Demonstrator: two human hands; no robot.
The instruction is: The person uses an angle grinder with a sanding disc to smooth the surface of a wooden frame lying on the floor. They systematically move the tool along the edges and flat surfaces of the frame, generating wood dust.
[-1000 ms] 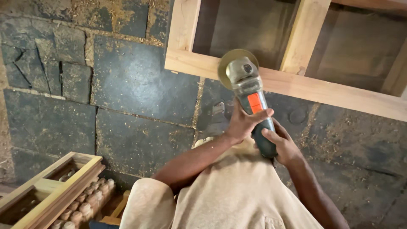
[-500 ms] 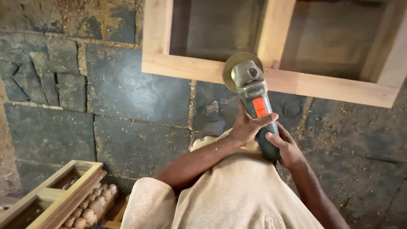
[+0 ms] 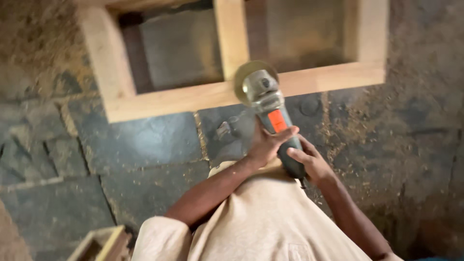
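Note:
Both my hands hold an angle grinder (image 3: 270, 108) with a dark green body, an orange switch and a grey metal head. My left hand (image 3: 266, 145) wraps the body just behind the orange switch. My right hand (image 3: 311, 164) grips the rear end of the handle. The grinder's round yellowish disc (image 3: 246, 77) rests against the near rail of a pale wooden frame (image 3: 169, 101), where an upright divider meets that rail. The picture is motion-blurred.
The frame lies over a dark stone-slab floor (image 3: 145, 145) strewn with sawdust. Another small wooden frame piece (image 3: 99, 244) shows at the bottom left corner. My beige shirt (image 3: 261, 222) fills the lower middle. A shoe (image 3: 224, 130) is dimly visible under the grinder.
The view has swung, so the wooden frame now sits further left and lower in the picture and looks rotated. The grinder and both hands keep their grip, disc still at the frame's rail.

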